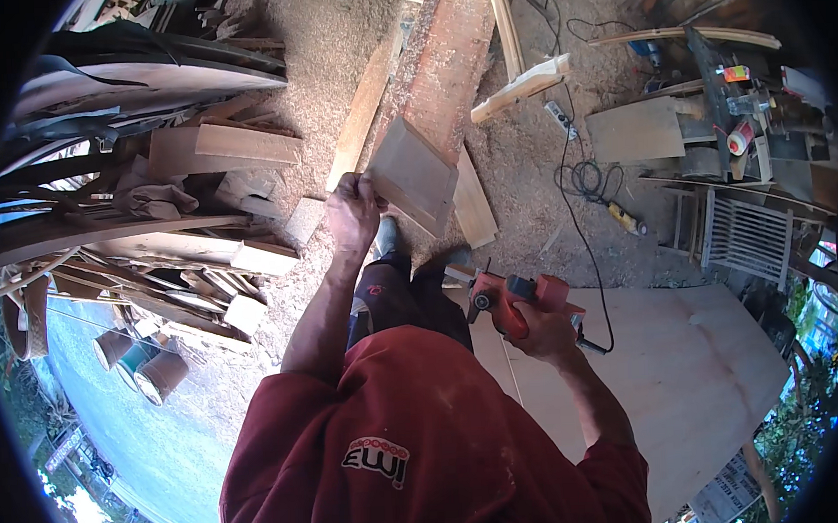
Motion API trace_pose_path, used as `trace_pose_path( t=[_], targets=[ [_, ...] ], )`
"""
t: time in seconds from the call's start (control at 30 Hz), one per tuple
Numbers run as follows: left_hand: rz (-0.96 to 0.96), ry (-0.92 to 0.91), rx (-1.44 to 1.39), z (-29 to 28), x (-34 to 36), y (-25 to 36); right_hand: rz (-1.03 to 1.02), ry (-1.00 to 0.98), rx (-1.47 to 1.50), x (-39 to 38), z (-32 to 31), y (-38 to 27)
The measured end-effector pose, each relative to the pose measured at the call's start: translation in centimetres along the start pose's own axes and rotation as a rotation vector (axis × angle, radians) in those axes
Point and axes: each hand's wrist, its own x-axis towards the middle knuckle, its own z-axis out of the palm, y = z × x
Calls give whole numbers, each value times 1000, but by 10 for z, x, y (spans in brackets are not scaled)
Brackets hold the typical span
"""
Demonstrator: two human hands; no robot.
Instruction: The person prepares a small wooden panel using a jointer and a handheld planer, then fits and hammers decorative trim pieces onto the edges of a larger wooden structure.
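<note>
My left hand (355, 214) grips the near-left edge of a wooden block (413, 176), a pale board piece with a wide flat face, and holds it up over the sawdust-strewn ground. In my right hand (544, 335) is a red electric hand planer (507, 304), with my fingers wrapped round its handle. The planer is at my right side, above the edge of a large pale plywood sheet (647, 345). A black power cord (599, 272) trails from its back end toward the far right.
A long rough plank (448, 64) lies ahead, with narrower boards (366, 110) beside it. Stacked offcuts (218, 149) crowd the left, near several buckets (160, 376). A power strip (560, 120), a yellow power tool (627, 219) and a white slatted rack (747, 236) are to the right.
</note>
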Motion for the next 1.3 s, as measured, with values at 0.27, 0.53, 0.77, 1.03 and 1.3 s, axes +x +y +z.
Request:
trace_pose_path(
  t=[0.27,0.53,0.77,1.03,1.3],
  targets=[
    [236,-7,310,16,-16,35,57,8,-44,-16,-6,31],
    [477,-83,395,36,-13,15,158,-137,-106,-24,-10,120],
    [973,-408,494,46,-22,74,245,-368,-375,-62,10,230],
    [742,-1027,344,135,-39,136,319,-384,-469,-66,68,379],
    [-11,-1249,733,366,-89,59,318,-455,-164,-9,176,576]
  ],
)
